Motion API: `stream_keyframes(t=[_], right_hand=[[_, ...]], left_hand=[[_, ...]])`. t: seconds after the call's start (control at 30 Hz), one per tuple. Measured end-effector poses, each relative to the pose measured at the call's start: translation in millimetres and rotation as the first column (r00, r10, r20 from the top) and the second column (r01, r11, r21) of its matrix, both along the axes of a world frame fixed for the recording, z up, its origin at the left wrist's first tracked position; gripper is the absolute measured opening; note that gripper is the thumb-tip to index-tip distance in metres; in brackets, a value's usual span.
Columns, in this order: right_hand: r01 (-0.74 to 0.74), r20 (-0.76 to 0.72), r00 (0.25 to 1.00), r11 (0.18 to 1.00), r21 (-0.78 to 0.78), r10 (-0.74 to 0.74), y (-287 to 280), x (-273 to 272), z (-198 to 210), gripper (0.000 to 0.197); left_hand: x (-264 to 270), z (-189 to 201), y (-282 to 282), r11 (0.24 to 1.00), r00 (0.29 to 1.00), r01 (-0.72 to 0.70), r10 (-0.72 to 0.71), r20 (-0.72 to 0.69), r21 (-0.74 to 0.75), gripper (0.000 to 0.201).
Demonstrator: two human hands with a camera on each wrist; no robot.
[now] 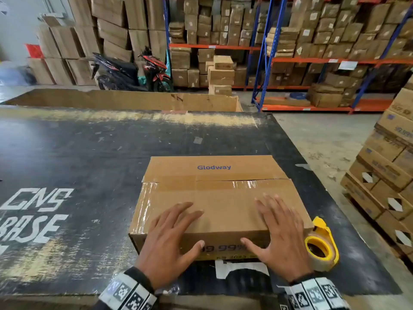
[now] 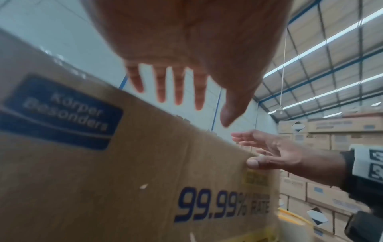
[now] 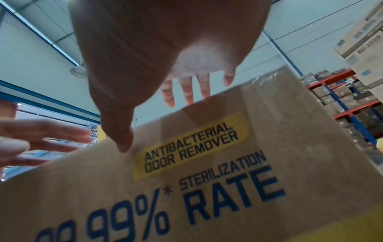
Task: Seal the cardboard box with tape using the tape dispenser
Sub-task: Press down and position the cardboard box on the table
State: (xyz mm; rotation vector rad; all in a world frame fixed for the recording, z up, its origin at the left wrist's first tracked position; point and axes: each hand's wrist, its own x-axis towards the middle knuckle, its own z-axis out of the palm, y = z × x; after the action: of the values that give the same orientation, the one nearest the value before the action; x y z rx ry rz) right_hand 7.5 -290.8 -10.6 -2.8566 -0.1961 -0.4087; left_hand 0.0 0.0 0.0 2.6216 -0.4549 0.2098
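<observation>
A brown cardboard box (image 1: pixel 219 198) marked "Glodway" lies on the black table (image 1: pixel 89 153), its flaps closed and clear tape along the top seam and down the left end. My left hand (image 1: pixel 172 229) is spread over the near left part of the lid, fingers straight. My right hand (image 1: pixel 279 224) is spread over the near right part. The wrist views show both hands (image 2: pixel 186 73) (image 3: pixel 165 68) hovering just above the box's near edge (image 2: pixel 124 163) (image 3: pixel 207 180), thumbs by the front face. A yellow tape dispenser (image 1: pixel 321 245) with a clear roll lies on the table right of the box, held by neither hand.
A long open cardboard carton (image 1: pixel 125 100) sits beyond the table's far edge. Stacked cartons (image 1: pixel 388 166) stand close on the right. Blue and orange racks of boxes (image 1: pixel 312 52) and a parked scooter (image 1: pixel 131 72) fill the background.
</observation>
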Motion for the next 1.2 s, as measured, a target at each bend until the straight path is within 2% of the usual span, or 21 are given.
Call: stream_keyframes(t=[0.1,0.27,0.37,0.47,0.57,0.67,0.77,0.87,0.97,1.1,1.2], right_hand=[[0.028,-0.105,0.994,0.996,-0.082,-0.037,2.3,11.4,-4.4,0.097],[0.028,-0.099,0.994,0.995,-0.093,-0.038,14.2,-6.8,-10.4,0.089],[0.03,-0.098,0.994,0.996,-0.089,-0.039,18.7,-16.4,-10.5,0.088],[0.039,-0.091,0.995,0.996,-0.082,-0.047,20.0,-18.1,-11.3,0.087],[0.049,-0.094,0.994,0.995,-0.083,-0.057,21.9,-17.2,-10.2,0.087],[0.046,-0.083,0.995,0.996,-0.079,-0.053,21.9,-17.3,-10.2,0.087],[0.051,-0.076,0.995,0.995,-0.082,-0.058,21.1,-17.9,-9.1,0.086],[0.058,-0.105,0.992,0.994,-0.093,-0.068,21.9,-18.8,-8.8,0.086],[0.065,-0.114,0.991,0.995,-0.075,-0.074,21.7,-18.2,-1.8,0.088],[0.04,-0.267,0.963,0.999,0.022,-0.033,9.4,5.7,34.6,0.089],[0.008,-0.312,0.95,1.0,-0.013,-0.011,-0.9,42.7,50.5,0.093]], left_hand=[[17.8,-9.8,-0.2,0.968,0.999,-0.035,0.043,-0.029,0.249,0.074],[15.9,-15.4,16.3,0.969,1.0,-0.008,0.013,-0.018,0.247,0.072],[12.9,-6.9,23.1,0.968,0.997,0.02,-0.002,-0.071,0.25,0.078],[18.2,10.9,12.9,0.985,0.992,-0.008,0.03,-0.126,0.171,0.077],[37.9,31.6,-12.4,0.994,0.994,-0.049,0.058,-0.095,0.094,0.071],[65.6,36.7,-42.6,0.981,0.998,0.003,0.008,-0.057,0.194,0.081],[89.7,24.6,-64.5,0.956,0.987,0.045,0.003,-0.162,0.29,0.089],[96.9,4.0,-75.6,0.934,0.975,0.061,0.02,-0.222,0.353,0.091],[93.4,-9.5,-78.1,0.925,0.981,0.027,0.049,-0.19,0.379,0.089],[94.5,-6.5,-80.5,0.922,0.978,0.014,0.069,-0.199,0.386,0.089],[95.3,-3.0,-82.3,0.916,0.977,0.024,0.063,-0.205,0.399,0.089]])
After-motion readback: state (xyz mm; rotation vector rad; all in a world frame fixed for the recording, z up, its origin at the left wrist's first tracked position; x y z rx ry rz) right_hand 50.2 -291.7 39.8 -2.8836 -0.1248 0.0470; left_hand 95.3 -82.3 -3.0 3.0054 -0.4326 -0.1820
